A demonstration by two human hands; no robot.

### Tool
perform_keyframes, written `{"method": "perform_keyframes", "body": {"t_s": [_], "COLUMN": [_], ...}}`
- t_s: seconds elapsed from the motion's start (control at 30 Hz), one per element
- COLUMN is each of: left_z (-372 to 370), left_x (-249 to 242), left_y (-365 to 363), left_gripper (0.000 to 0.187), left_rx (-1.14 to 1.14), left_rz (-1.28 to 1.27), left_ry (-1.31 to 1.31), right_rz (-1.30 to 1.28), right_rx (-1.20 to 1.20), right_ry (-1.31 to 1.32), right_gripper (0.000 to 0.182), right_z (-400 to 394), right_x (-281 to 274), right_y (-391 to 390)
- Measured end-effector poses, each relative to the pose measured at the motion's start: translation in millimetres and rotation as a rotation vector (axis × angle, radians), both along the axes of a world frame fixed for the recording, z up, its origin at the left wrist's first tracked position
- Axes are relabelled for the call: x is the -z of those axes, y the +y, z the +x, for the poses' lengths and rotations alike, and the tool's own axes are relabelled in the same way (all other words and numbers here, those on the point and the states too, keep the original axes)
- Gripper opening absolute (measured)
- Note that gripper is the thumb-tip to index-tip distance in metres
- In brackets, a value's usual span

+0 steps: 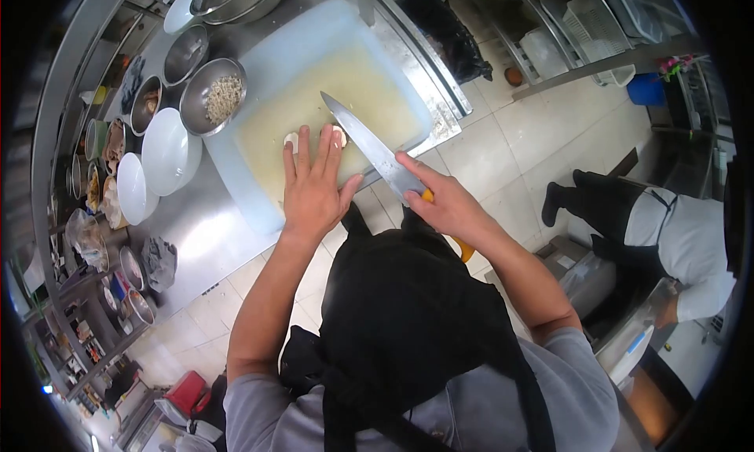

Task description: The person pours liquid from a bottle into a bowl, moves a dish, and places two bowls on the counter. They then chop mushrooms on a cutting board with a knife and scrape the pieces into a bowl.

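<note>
My left hand lies flat with its fingers stretched out on the worn, yellowish cutting board. Its fingertips rest over small whitish pieces, one pale piece showing at the left and another partly hidden under the fingers. In my right hand is a large kitchen knife with a yellow handle. The blade slants up and left over the board, its tip pointing away from me, to the right of my left fingers.
Left of the board, a steel bowl holds chopped pale bits. White bowls and a crumpled grey cloth sit nearby on the steel counter. A colander stands at the back. Another person bends at the right.
</note>
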State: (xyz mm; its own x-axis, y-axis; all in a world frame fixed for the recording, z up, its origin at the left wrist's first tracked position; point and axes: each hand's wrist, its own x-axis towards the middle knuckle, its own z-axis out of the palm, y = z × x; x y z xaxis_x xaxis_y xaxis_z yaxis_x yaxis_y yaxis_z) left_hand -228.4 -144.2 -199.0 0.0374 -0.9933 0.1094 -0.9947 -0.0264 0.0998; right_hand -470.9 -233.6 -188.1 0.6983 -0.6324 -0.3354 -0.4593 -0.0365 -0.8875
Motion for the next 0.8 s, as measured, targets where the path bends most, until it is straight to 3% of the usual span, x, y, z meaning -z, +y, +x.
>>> {"method": "perform_keyframes", "body": {"t_s": [0.13, 0.3, 0.5, 0.8], "left_z": [-1.2, -2.0, 0.3, 1.4], "left_x": [2.4, 4.2, 9.4, 9.1], "left_y": [1.7, 1.1, 2.2, 1.7], "left_gripper": [0.078, 0.077, 0.077, 0.076], "left_rx": [-0.022, -0.034, -0.033, -0.052], "left_rz": [0.046, 0.042, 0.022, 0.037], "left_ry": [0.023, 0.0, 0.038, 0.07], "right_rz": [-0.018, 0.025, 0.042, 0.136], "right_rx": [0.002, -0.045, -0.034, -0.013], "right_ry": [-0.083, 0.097, 0.048, -0.037], "right_gripper": [0.063, 0.061, 0.06, 0.06], "right_z": [-1.9, -5.8, -12.5, 48.8], "right_x": [4.6, -11.7, -15.5, -3.9], "right_y": [0.4, -1.3, 2.3, -23.6]}}
